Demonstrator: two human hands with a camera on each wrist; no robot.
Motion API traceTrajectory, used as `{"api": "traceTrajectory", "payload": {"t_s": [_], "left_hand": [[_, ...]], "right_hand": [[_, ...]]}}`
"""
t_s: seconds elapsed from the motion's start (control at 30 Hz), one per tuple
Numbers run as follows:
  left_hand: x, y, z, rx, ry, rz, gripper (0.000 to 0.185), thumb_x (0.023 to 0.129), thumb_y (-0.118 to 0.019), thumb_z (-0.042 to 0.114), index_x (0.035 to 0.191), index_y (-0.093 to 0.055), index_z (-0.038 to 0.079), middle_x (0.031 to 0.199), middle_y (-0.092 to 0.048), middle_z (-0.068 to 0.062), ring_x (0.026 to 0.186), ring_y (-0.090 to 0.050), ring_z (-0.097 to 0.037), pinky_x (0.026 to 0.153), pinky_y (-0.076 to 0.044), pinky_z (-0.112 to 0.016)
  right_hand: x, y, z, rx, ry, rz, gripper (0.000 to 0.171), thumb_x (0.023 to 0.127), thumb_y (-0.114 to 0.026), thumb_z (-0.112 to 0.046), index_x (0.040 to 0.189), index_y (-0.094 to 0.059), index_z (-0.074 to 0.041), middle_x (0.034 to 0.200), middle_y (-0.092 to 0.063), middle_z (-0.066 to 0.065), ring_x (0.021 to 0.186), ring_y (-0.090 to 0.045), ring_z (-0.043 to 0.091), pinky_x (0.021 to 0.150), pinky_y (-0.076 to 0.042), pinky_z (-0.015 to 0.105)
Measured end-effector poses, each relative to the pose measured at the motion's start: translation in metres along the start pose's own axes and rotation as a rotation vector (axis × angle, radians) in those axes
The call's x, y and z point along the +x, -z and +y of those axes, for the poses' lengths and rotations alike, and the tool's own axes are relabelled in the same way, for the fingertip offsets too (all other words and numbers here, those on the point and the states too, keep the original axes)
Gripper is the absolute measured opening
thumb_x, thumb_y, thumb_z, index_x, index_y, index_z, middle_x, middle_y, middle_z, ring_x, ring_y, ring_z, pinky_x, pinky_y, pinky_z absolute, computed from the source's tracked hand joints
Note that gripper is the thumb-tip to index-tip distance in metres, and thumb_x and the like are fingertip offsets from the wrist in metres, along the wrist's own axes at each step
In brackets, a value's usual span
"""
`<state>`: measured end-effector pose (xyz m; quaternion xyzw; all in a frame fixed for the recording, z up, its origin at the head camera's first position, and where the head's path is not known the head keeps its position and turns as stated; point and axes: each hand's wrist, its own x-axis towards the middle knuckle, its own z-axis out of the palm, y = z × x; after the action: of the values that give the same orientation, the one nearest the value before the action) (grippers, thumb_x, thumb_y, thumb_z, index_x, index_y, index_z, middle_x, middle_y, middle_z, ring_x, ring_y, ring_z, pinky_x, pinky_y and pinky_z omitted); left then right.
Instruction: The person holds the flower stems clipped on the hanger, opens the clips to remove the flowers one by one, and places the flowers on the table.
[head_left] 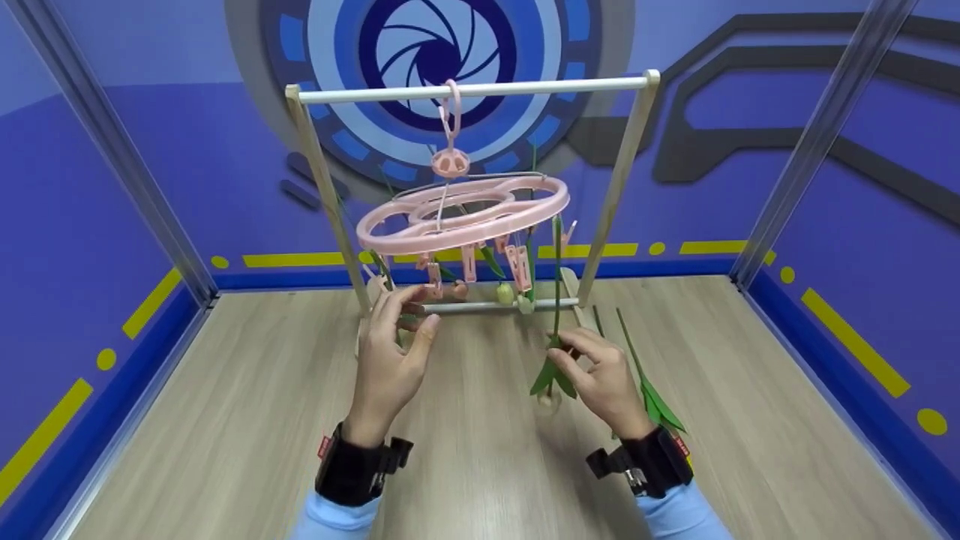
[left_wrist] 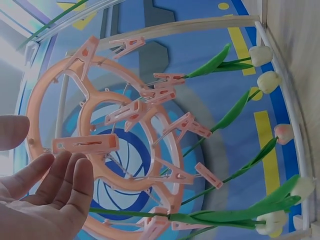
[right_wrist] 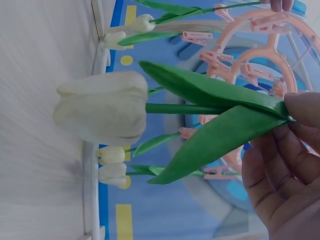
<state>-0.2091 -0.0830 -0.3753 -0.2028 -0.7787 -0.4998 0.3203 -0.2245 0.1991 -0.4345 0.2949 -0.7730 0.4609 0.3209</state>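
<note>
A pink round clip hanger (head_left: 465, 214) hangs from the white top rod of a wooden rack (head_left: 628, 161). Several artificial tulips dangle head-down from its clips (left_wrist: 172, 80). My left hand (head_left: 409, 309) is raised beneath the hanger's left side, its fingers (left_wrist: 55, 175) straight and its thumb apart, close to one pink clip (left_wrist: 85, 145) without gripping it. My right hand (head_left: 571, 357) pinches the stem and leaves of a white tulip (right_wrist: 100, 112) that hangs head-down, bloom (head_left: 550, 400) just above the table. Its stem reaches up to the hanger's rim; whether a clip holds it I cannot tell.
Another tulip (head_left: 649, 390) lies on the wooden table right of my right hand. The rack's lower rod (head_left: 499, 306) crosses just behind both hands. Blue walls with metal posts (head_left: 817, 135) enclose the table on three sides.
</note>
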Motion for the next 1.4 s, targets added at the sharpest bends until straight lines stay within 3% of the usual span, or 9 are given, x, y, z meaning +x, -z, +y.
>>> {"api": "traceTrajectory", "payload": {"t_s": [0.2,0.37,0.53,0.67,0.97,1.4], "left_hand": [[-0.01,0.0,0.001,0.095,-0.032,0.013,0.034,0.099,-0.069,0.01,0.132,-0.063,0.0,0.124,-0.064,-0.013,0.109,-0.06,-0.025,0.087,-0.053,-0.04],[-0.021,-0.004,-0.007,0.149,-0.057,0.025,0.035,0.099,-0.069,0.01,0.131,-0.063,-0.002,0.125,-0.062,-0.015,0.109,-0.061,-0.028,0.088,-0.054,-0.043],[-0.032,-0.007,-0.01,0.199,-0.05,0.015,0.037,0.099,-0.07,0.009,0.132,-0.062,-0.004,0.128,-0.061,-0.017,0.115,-0.062,-0.03,0.093,-0.054,-0.048],[-0.039,-0.009,-0.009,0.229,-0.036,-0.006,0.038,0.098,-0.07,0.009,0.133,-0.061,-0.005,0.129,-0.061,-0.019,0.121,-0.061,-0.034,0.099,-0.052,-0.051],[-0.053,-0.022,-0.017,0.295,-0.029,-0.039,0.036,0.098,-0.072,0.011,0.129,-0.063,-0.005,0.125,-0.062,-0.018,0.117,-0.062,-0.033,0.096,-0.053,-0.049],[-0.058,-0.044,-0.026,0.344,-0.129,-0.121,0.035,0.096,-0.075,0.014,0.126,-0.065,-0.001,0.119,-0.064,-0.015,0.109,-0.063,-0.031,0.093,-0.052,-0.046]], "right_hand": [[-0.005,0.006,0.001,0.003,-0.026,0.03,0.024,0.089,-0.074,0.009,0.111,-0.076,0.001,0.095,-0.074,0.008,0.078,-0.063,0.015,0.073,-0.049,0.013],[-0.012,0.01,0.003,-0.007,-0.012,0.045,0.028,0.087,-0.075,0.011,0.112,-0.076,0.001,0.093,-0.074,0.01,0.076,-0.064,0.015,0.073,-0.048,0.013],[-0.019,0.013,0.009,-0.039,-0.004,0.06,0.03,0.085,-0.075,0.014,0.112,-0.075,0.002,0.092,-0.074,0.011,0.075,-0.065,0.017,0.073,-0.047,0.013],[-0.024,0.017,0.012,-0.044,-0.047,0.062,0.029,0.086,-0.075,0.012,0.113,-0.075,0.001,0.093,-0.074,0.011,0.077,-0.065,0.015,0.073,-0.047,0.012],[-0.03,0.026,0.018,-0.071,-0.134,0.038,0.025,0.089,-0.075,0.007,0.114,-0.075,0.001,0.093,-0.075,0.009,0.077,-0.064,0.01,0.071,-0.048,0.013],[-0.029,0.037,0.03,-0.097,-0.325,-0.021,0.019,0.092,-0.075,-0.001,0.111,-0.077,-0.002,0.092,-0.075,0.004,0.076,-0.064,0.007,0.067,-0.049,0.015]]}}
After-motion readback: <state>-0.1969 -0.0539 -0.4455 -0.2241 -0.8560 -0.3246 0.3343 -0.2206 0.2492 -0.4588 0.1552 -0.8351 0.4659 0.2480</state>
